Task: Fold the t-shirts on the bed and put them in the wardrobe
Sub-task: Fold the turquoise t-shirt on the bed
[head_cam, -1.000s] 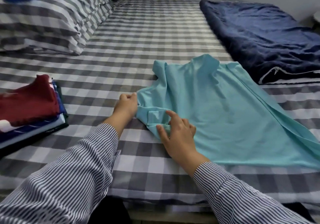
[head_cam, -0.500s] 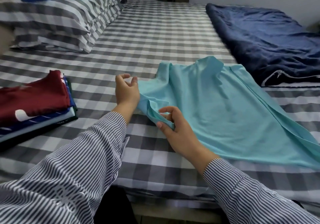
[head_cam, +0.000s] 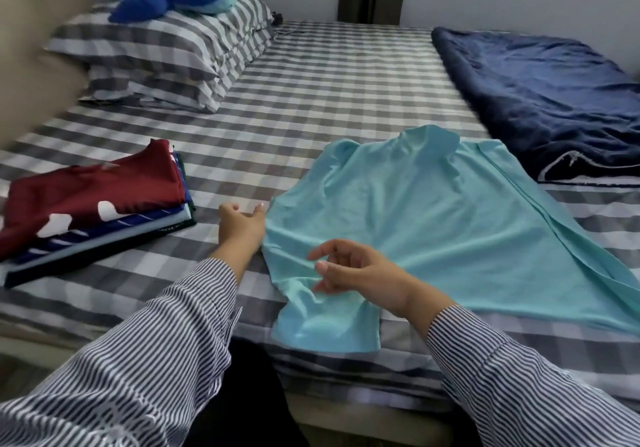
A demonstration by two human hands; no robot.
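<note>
Head view: a teal t-shirt (head_cam: 433, 225) lies spread on the checked bed (head_cam: 311, 100). Left hand (head_cam: 240, 226) rests at its edge, grip loose; right hand (head_cam: 353, 271) hovers above the sleeve, seemingly empty. Folded shirts (head_cam: 93, 200) sit left.

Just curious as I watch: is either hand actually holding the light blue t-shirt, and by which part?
Neither. The right hand hovers open over the t-shirt; the left hand rests open at its edge.
</note>
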